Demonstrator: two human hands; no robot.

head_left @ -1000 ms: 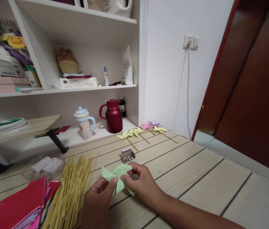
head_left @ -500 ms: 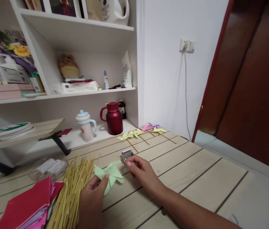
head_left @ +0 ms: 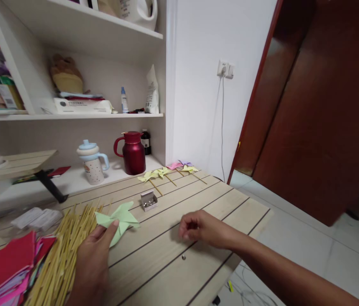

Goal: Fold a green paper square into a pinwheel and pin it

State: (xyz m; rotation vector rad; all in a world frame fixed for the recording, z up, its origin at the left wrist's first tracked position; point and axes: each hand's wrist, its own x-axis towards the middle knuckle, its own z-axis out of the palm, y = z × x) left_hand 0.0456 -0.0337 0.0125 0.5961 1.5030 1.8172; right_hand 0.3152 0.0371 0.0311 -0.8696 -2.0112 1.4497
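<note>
My left hand (head_left: pixel 94 250) pinches a pale green paper pinwheel (head_left: pixel 120 221) between thumb and fingers, holding it above the table. My right hand (head_left: pixel 200 228) is to the right, over the bare boards, with its fingers curled together. Whatever its fingertips may hold is hidden. Between and beyond the hands stands a small open box (head_left: pixel 149 202) with shiny little metal pieces inside. A tiny metal piece (head_left: pixel 183 257) shows on the table just below my right hand. Thin yellowish sticks (head_left: pixel 67 246) lie in a heap beside my left hand.
Pinwheels on sticks (head_left: pixel 162 172) lie at the table's far edge. Red and pink paper sheets (head_left: pixel 5 267) are stacked at left, near a clear plastic pack (head_left: pixel 37 219). A red jug (head_left: pixel 134 155) and a lidded cup (head_left: pixel 93 163) stand behind the table.
My right hand has left the small box and moved right and toward me, fingers still curled. My left hand keeps its hold on the green pinwheel. The view has swung right.
</note>
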